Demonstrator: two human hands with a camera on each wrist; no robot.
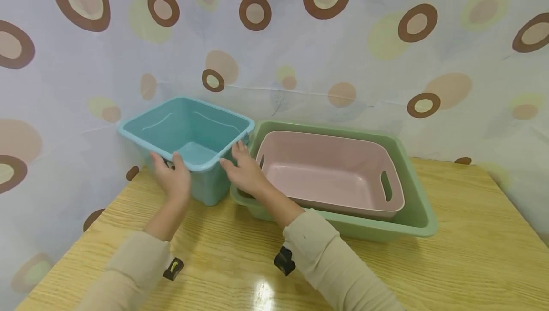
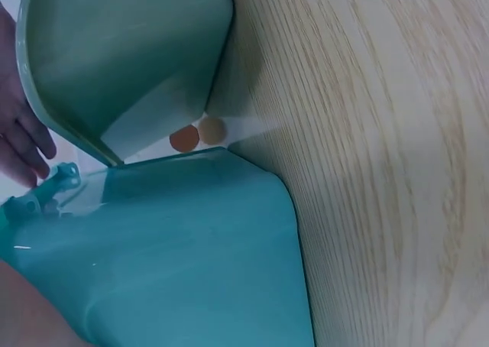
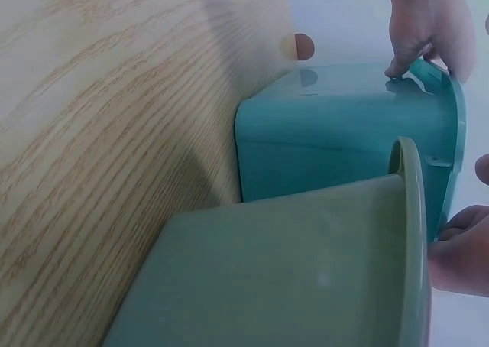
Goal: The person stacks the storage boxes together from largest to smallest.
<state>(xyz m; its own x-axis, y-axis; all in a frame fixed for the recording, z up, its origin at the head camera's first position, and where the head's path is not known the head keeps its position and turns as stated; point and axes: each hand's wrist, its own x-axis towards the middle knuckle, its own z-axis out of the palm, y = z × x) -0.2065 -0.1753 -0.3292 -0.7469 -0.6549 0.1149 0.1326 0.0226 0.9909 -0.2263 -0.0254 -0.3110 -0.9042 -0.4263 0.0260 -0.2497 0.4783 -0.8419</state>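
Observation:
The light blue bin (image 1: 210, 182) stands at the back left, its mouth facing up. At its front rim is my left hand (image 1: 173, 180), with fingers and thumb around the handle area; the right wrist view shows this hand (image 3: 434, 26) gripping the rim of the blue bin (image 3: 321, 137). My right hand (image 1: 249, 173) has its fingertips at the bin's right rim, near the handle. In the left wrist view the right hand's fingers (image 2: 27, 137) look loosely extended beside the blue bin (image 2: 199, 248). Some fingertips are hidden by the rim.
Right of the blue bin, close against it, stands a green tub (image 1: 411, 230) with a pink basket (image 1: 317, 154) inside. Both rest on a wooden table (image 1: 480, 254). A patterned cloth (image 1: 283, 54) hangs behind and at the left.

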